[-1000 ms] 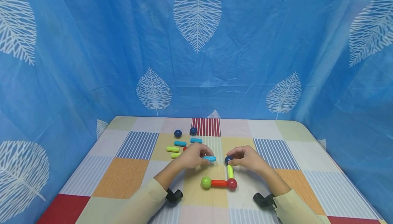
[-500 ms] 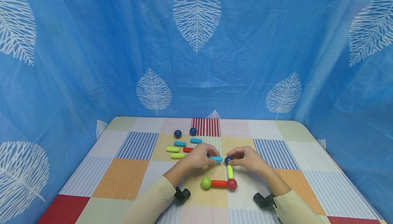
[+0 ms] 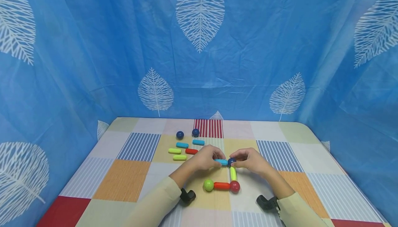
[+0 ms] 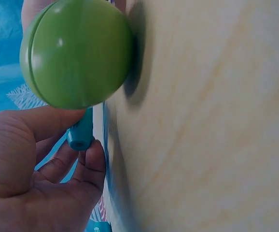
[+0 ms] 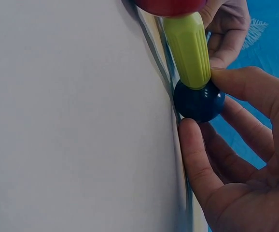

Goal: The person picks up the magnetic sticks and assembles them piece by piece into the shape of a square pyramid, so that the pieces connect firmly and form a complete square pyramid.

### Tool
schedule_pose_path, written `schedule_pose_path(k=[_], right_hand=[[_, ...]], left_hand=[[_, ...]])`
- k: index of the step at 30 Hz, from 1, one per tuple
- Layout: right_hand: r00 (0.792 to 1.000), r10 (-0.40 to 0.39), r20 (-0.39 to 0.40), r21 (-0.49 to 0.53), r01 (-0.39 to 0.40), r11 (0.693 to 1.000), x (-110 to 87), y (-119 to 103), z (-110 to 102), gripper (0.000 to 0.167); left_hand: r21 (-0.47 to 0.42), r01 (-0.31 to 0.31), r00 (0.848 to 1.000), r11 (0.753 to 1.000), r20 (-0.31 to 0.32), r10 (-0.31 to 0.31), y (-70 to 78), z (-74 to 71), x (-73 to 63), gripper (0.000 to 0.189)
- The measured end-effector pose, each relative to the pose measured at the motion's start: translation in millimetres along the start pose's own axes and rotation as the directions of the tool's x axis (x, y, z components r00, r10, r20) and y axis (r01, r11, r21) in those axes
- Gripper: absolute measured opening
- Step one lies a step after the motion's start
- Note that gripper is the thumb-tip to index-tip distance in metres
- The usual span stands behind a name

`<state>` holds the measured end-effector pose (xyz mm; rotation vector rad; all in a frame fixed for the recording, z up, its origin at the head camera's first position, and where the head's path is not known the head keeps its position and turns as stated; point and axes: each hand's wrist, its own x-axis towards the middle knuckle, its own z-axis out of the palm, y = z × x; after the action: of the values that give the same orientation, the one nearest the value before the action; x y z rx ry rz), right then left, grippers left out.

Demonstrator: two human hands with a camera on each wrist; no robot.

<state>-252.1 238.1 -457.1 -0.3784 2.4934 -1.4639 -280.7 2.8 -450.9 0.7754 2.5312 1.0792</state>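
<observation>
My left hand (image 3: 206, 158) pinches a light blue rod (image 3: 222, 162) between thumb and fingers. The rod's right end meets a dark blue ball (image 3: 231, 162), which my right hand (image 3: 251, 161) holds by thumb and fingertips. From that ball a yellow-green rod (image 3: 233, 174) runs toward me to a red ball (image 3: 234, 186). An orange-red rod (image 3: 221, 186) joins the red ball to a green ball (image 3: 208, 185) on its left. In the left wrist view the green ball (image 4: 79, 53) covers part of the blue rod (image 4: 80, 131). The right wrist view shows fingers around the dark blue ball (image 5: 200, 100).
Beyond my left hand lie two dark blue balls (image 3: 180, 135), two light blue rods (image 3: 182, 145), two yellow-green rods (image 3: 179, 157) and a red rod (image 3: 191, 151). A patchwork cloth (image 3: 124, 178) covers the table. Blue leaf-print curtain (image 3: 199, 82) encloses the back and sides.
My left hand has moved right with the light blue rod, closing the gap to the dark blue ball. My right hand and the joined pieces stay in place.
</observation>
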Motion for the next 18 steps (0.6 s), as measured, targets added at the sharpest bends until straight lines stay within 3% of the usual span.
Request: schedule_pose_path(k=[5,10,15,18], right_hand=[[1.0,0.007,0.0,0.004,-0.007,1.0,-0.5,-2,0,0.029],[1.0,-0.006,-0.003,-0.01,0.006,1.0,1.0,0,0,0.029],[1.0,-0.009,-0.011,-0.027,0.009,1.0,1.9,1,-1,0.028],[1.0,-0.005,-0.012,-0.023,0.004,1.0,1.4,1,0,0.028]], left_hand=[[-0.011,0.016,1.0,1.0,0.001,-0.016,0.9,-1.2,-0.9,0.017],[-0.032,0.014,1.0,0.999,-0.028,-0.015,-5.5,-12.4,-0.2,0.018],[-0.038,0.009,0.989,0.999,-0.144,-0.015,-16.2,-32.9,5.3,0.019],[-0.063,0.038,0.967,0.997,-0.25,-0.053,-23.4,-43.5,8.7,0.019]])
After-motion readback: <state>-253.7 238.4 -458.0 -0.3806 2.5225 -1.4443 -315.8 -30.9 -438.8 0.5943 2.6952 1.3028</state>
